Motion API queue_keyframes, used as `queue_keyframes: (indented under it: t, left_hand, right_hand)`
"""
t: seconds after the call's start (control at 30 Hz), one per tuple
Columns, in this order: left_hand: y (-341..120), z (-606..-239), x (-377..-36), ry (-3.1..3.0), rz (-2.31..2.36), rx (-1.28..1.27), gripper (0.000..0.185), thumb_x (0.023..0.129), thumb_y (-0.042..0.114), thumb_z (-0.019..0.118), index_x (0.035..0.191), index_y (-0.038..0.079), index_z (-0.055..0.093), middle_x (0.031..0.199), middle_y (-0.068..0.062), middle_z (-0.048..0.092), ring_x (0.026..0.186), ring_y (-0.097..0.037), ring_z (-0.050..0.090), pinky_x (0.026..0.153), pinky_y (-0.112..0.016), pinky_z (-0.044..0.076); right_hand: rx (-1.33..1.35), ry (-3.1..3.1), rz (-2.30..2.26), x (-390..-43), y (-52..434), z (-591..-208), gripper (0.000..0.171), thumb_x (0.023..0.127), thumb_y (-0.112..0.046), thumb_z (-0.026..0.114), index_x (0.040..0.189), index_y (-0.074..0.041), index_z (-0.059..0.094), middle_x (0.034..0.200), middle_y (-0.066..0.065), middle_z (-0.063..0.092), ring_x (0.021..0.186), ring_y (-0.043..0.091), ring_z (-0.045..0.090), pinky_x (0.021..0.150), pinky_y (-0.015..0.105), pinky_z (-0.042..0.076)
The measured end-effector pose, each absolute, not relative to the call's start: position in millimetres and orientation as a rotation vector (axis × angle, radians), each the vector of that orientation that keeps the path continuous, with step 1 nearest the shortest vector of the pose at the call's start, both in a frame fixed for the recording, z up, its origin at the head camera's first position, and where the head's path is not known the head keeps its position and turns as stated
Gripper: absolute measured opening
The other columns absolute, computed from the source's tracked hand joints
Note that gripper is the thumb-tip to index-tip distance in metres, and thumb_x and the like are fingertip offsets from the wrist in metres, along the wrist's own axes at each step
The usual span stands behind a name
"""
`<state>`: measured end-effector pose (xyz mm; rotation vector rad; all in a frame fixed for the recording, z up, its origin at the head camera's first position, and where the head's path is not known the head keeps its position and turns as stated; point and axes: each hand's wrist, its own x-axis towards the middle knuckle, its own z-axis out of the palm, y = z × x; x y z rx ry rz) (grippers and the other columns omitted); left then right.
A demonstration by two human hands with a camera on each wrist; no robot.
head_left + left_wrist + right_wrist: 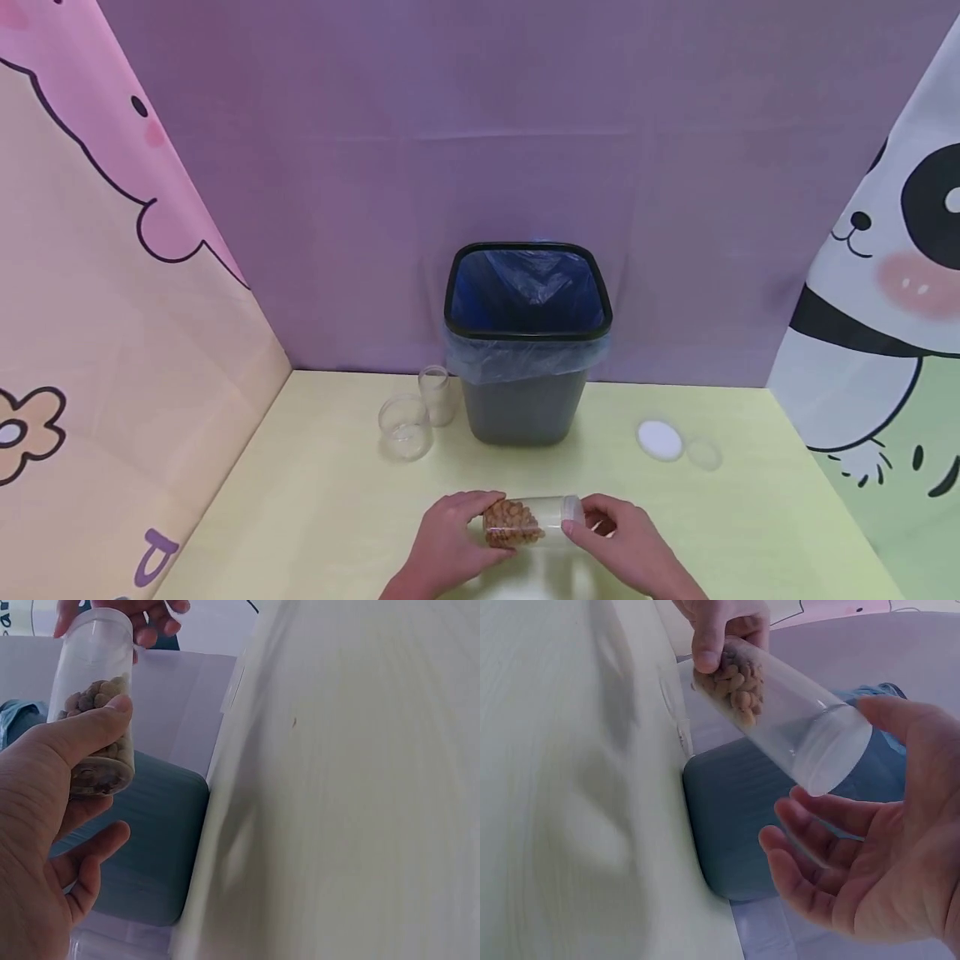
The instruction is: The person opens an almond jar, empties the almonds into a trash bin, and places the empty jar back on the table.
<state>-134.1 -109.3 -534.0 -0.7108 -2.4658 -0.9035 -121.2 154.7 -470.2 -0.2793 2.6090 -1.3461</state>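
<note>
A clear cylindrical jar (551,517) lies on its side in the air above the near part of the table, its translucent lid (573,509) on the right end. Brown nut-like pieces (739,686) are heaped toward its base. My left hand (453,537) grips the base end, thumb along the wall in the left wrist view. At the other end, my right hand (626,537) pinches the lid's rim between thumb and fingertips, with the remaining fingers (802,881) loosely bent below it.
Behind the jar stands a grey bin (525,412) with a blue liner. Two clear open containers, one wide (406,437) and one tall (441,400), are left of it. A white disc (660,440) and a clear disc (704,454) lie to the right on the table (300,500).
</note>
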Motion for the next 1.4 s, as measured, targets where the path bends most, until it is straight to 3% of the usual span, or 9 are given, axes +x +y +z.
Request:
queue_keyframes:
  t: [0.2, 0.43, 0.57, 0.63, 0.77, 0.9, 1.03, 1.2, 1.4]
  left_hand:
    - [-108.6, -535.3, -135.7, -2.442, -0.954, -0.748, 0.064, 0.058, 0.045, 0.091, 0.111, 0.014, 0.072, 0.105, 0.007, 0.070, 0.095, -0.010, 0.066, 0.080, -0.036, 0.053]
    - [-108.2, -533.7, -137.1, -2.462, -0.969, -0.708, 0.065, 0.055, 0.043, 0.093, 0.111, 0.019, 0.072, 0.105, 0.010, 0.070, 0.096, -0.008, 0.065, 0.082, -0.035, 0.053]
    - [-108.2, -533.3, -138.1, -2.453, -0.967, -0.702, 0.064, 0.056, 0.044, 0.092, 0.112, 0.020, 0.072, 0.107, 0.010, 0.070, 0.097, -0.008, 0.065, 0.082, -0.036, 0.053]
    - [-108.8, -533.9, -137.9, -2.449, -0.984, -0.699, 0.064, 0.057, 0.044, 0.092, 0.112, 0.020, 0.072, 0.107, 0.010, 0.070, 0.097, -0.008, 0.065, 0.082, -0.035, 0.053]
    - [-110.2, -537.3, -136.8, -2.452, -0.994, -0.709, 0.064, 0.057, 0.043, 0.092, 0.112, 0.018, 0.072, 0.106, 0.010, 0.069, 0.096, -0.008, 0.065, 0.080, -0.035, 0.053]
    - [-110.5, -539.9, -137.8, -2.450, -1.001, -0.729, 0.064, 0.057, 0.042, 0.093, 0.112, 0.016, 0.072, 0.106, 0.010, 0.070, 0.096, -0.008, 0.065, 0.080, -0.036, 0.053]
    - [-109.5, -541.2, -140.9, -2.447, -1.000, -0.743, 0.064, 0.056, 0.043, 0.093, 0.112, 0.017, 0.072, 0.106, 0.011, 0.069, 0.097, -0.006, 0.064, 0.081, -0.035, 0.053]
    - [-111.2, -544.7, -138.3, -2.454, -1.002, -0.737, 0.064, 0.058, 0.045, 0.092, 0.112, 0.017, 0.072, 0.107, 0.010, 0.070, 0.097, -0.008, 0.065, 0.081, -0.035, 0.053]
    - [-112.2, -552.5, -134.9, -2.446, -1.044, -0.772, 0.067, 0.056, 0.040, 0.094, 0.114, 0.015, 0.072, 0.108, 0.009, 0.070, 0.098, -0.010, 0.066, 0.082, -0.035, 0.054]
  right_hand:
    - [-0.508, 2.618, -1.455, -122.1, 162.0, -470.6, 0.036, 0.084, -0.030, 0.076, 0.114, -0.014, 0.064, 0.098, -0.007, 0.063, 0.088, 0.016, 0.058, 0.073, 0.031, 0.049]
    - [-0.883, 2.663, -1.517, -122.9, 164.3, -470.5, 0.057, 0.077, -0.014, 0.083, 0.128, -0.018, 0.058, 0.112, -0.005, 0.062, 0.094, 0.014, 0.058, 0.071, 0.030, 0.050]
    - [-0.933, 2.708, -1.540, -124.4, 162.8, -472.6, 0.070, 0.072, -0.004, 0.084, 0.133, -0.018, 0.053, 0.116, -0.004, 0.062, 0.099, 0.013, 0.058, 0.073, 0.031, 0.051]
    - [-0.861, 2.695, -1.534, -123.8, 161.9, -473.2, 0.076, 0.072, -0.007, 0.085, 0.138, -0.019, 0.048, 0.120, -0.005, 0.061, 0.105, 0.014, 0.058, 0.077, 0.032, 0.051]
    - [-0.604, 2.687, -1.453, -117.9, 161.0, -474.4, 0.077, 0.078, -0.029, 0.083, 0.141, -0.022, 0.039, 0.128, -0.005, 0.056, 0.114, 0.021, 0.054, 0.084, 0.034, 0.049]
    - [-0.383, 2.776, -1.328, -112.9, 160.9, -474.9, 0.053, 0.087, -0.042, 0.071, 0.127, -0.018, 0.046, 0.119, -0.002, 0.060, 0.110, 0.029, 0.057, 0.080, 0.036, 0.049]
    - [-0.265, 2.899, -1.162, -113.2, 161.3, -473.8, 0.026, 0.094, -0.047, 0.059, 0.099, -0.022, 0.056, 0.092, -0.013, 0.061, 0.089, 0.014, 0.060, 0.071, 0.030, 0.047]
    - [-0.227, 2.877, -1.053, -113.8, 158.4, -475.4, 0.035, 0.095, -0.056, 0.051, 0.077, -0.026, 0.055, 0.063, -0.014, 0.048, 0.058, 0.002, 0.043, 0.057, 0.023, 0.036]
    - [-0.280, 2.794, -1.035, -112.2, 155.4, -479.3, 0.039, 0.093, -0.057, 0.053, 0.075, -0.023, 0.052, 0.060, -0.012, 0.045, 0.056, 0.002, 0.040, 0.054, 0.023, 0.034]
